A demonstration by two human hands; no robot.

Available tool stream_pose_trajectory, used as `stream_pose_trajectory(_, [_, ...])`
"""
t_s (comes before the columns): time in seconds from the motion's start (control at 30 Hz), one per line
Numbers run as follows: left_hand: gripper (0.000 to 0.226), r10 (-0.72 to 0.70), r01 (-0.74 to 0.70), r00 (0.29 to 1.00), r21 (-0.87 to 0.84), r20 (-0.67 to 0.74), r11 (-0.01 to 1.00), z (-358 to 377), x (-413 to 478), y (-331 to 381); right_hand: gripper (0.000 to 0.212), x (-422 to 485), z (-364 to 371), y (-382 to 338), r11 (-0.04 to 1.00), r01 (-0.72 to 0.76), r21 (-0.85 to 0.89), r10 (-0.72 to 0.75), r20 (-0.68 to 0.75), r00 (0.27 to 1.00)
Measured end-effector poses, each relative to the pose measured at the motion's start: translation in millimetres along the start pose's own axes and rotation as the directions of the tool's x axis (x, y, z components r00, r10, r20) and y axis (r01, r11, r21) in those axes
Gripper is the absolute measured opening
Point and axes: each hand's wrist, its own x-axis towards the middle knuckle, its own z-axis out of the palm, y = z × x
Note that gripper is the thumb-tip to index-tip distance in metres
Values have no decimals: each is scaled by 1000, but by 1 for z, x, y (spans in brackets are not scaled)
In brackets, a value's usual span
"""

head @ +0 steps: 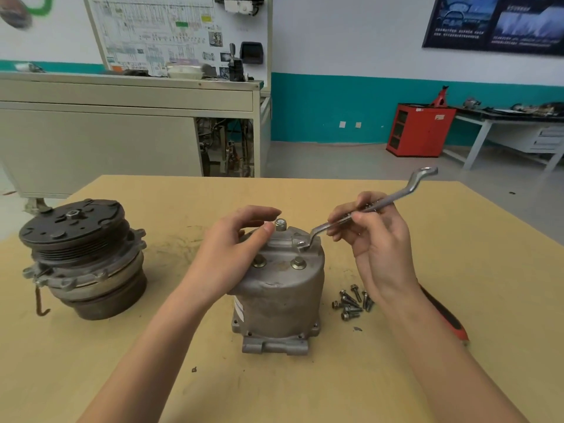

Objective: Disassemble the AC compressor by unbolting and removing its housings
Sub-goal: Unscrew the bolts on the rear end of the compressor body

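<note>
A grey aluminium compressor housing (280,300) stands upright in the middle of the table, with several bolts on its top face. My left hand (232,248) rests curled over the housing's top left edge, thumb near a raised bolt (280,223). My right hand (378,239) grips a silver offset ring wrench (393,198) by its shaft. The wrench's lower ring end sits on a bolt (302,245) at the top right of the housing. The other compressor section, with its black clutch pulley (76,230), stands at the left of the table.
A heap of several removed bolts (352,302) lies right of the housing. A red-and-black tool handle (445,315) lies partly hidden under my right forearm. The tan table (305,386) ends at a far edge. A cabinet, a red tool box and a bench stand beyond.
</note>
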Motion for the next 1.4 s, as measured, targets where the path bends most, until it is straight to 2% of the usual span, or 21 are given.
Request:
stream_pose_trajectory(0.17, [21, 86, -88, 995, 55, 41, 995, -1, 16, 17, 11, 4, -6, 9, 991, -79, 105, 76, 26, 997])
stream_pose_trajectory(0.27, [19, 158, -170, 980, 96, 122, 981, -1, 48, 45, 22, 7, -7, 16, 974, -176, 142, 169, 63, 984])
stream_pose_trajectory(0.43, [34, 49, -169, 902, 247, 429, 954, 18, 99, 80, 17, 14, -13, 23, 968, -236, 91, 227, 93, 969])
stream_pose_trajectory(0.53, [39, -12, -191, 836, 312, 548, 931, 37, 115, 81, 7, 17, -18, 27, 957, -264, 118, 249, 130, 960])
stream_pose_trajectory(0.67, [36, -65, -203, 775, 346, 629, 916, 62, 128, 73, 6, 18, -22, 37, 952, -266, 148, 246, 139, 959])
stream_pose_trajectory(0.87, [43, -152, -171, 733, 397, 663, 902, 90, 136, 68, 7, 13, -25, 40, 966, -230, 121, 213, 134, 968])
stream_pose_trajectory(0.97, [34, -142, -114, 677, 293, 723, 949, 96, 135, 66, 8, 12, -29, 40, 967, -240, 88, 230, 113, 967])
stream_pose_trajectory(1.03, [24, -115, -82, 702, 241, 703, 967, 93, 135, 60, 25, 10, -32, 40, 961, -274, -28, 275, 191, 942])
stream_pose_trajectory(1.1, [19, -123, -40, 770, 240, 626, 970, 82, 137, 51, 50, 5, -33, 44, 924, -325, -201, 375, 321, 870])
stream_pose_trajectory(1.17, [18, -151, 25, 837, 238, 525, 971, 67, 139, 40, 74, 0, -32, 49, 865, -327, -379, 467, 375, 800])
stream_pose_trajectory(1.2, [18, -161, 55, 863, 227, 479, 972, 59, 139, 34, 80, -2, -32, 52, 849, -311, -426, 481, 380, 790])
stream_pose_trajectory(1.33, [15, -177, 138, 939, 149, 295, 979, 27, 133, 13, 78, -4, -32, 55, 864, -294, -408, 452, 374, 810])
stream_pose_trajectory(1.4, [21, -194, 173, 965, 127, 177, 977, 12, 125, 4, 81, -5, -31, 55, 875, -307, -374, 446, 376, 813])
